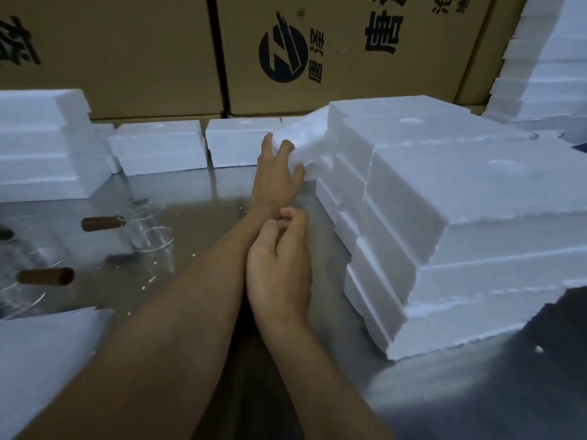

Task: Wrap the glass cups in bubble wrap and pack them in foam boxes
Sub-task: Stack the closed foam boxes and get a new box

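Observation:
My left hand (279, 168) reaches across the metal table (203, 198) and grips the corner of a tilted white foam box (309, 134), which leans on the big foam stack (460, 223). My right hand (281, 265) lies against my left wrist with its fingers curled and holds nothing. Two clear glass cups with brown wooden handles stand at the left: one (151, 231) mid-table, the other (30, 281) near the left edge. I cannot make out any bubble wrap for certain.
More foam boxes (158, 147) line the back, with another stack (41, 144) at the far left. Brown printed cartons (333, 58) wall off the rear. A pale sheet or slab (41, 360) covers the near left corner. Foam crumbs dot the table.

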